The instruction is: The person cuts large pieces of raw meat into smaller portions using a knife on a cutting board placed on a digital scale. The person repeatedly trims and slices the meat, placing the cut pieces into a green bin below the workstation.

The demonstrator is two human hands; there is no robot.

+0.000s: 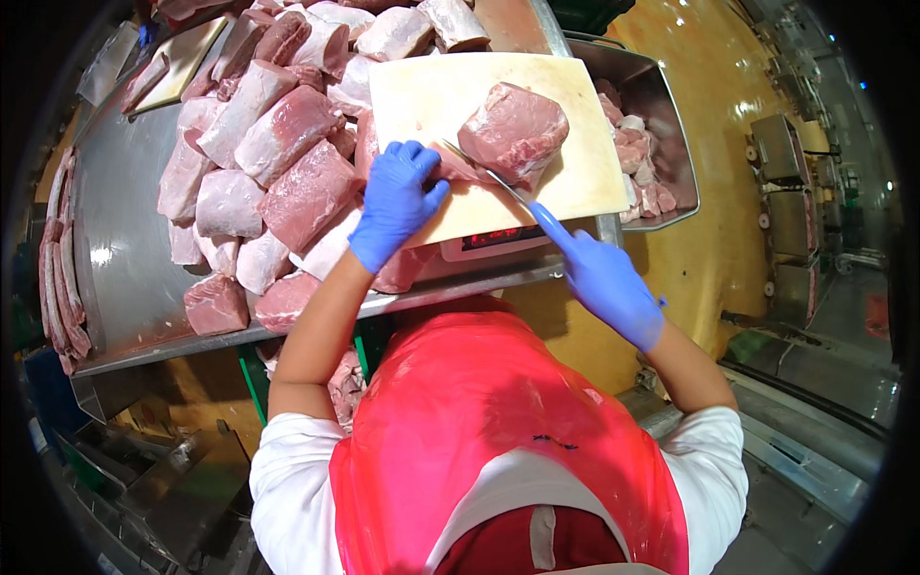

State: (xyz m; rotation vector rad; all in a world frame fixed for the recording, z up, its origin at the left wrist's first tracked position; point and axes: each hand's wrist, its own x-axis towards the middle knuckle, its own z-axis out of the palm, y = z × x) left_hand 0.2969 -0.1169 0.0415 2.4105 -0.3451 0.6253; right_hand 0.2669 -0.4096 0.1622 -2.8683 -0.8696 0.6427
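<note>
A thick chunk of pink meat [517, 129] rests on the white cutting board [575, 196]. My right hand [613, 292], in a blue glove, is wrapped round the blue handle of a knife [541, 218]. The blade lies slanting across the board at the chunk's near left edge, touching a thin flap of meat [455, 165]. My left hand [398, 196], also gloved in blue, is closed at the board's left edge, with its fingers on the end of that flap. What lies under the fingers is partly hidden.
Large cuts of pork [307, 187] are heaped on the steel table [120, 249] to the left. Long meat strips [62, 268] lie along its far left edge. A metal bin [676, 125] with small meat pieces stands right of the board. A scale display [498, 238] shows under the board.
</note>
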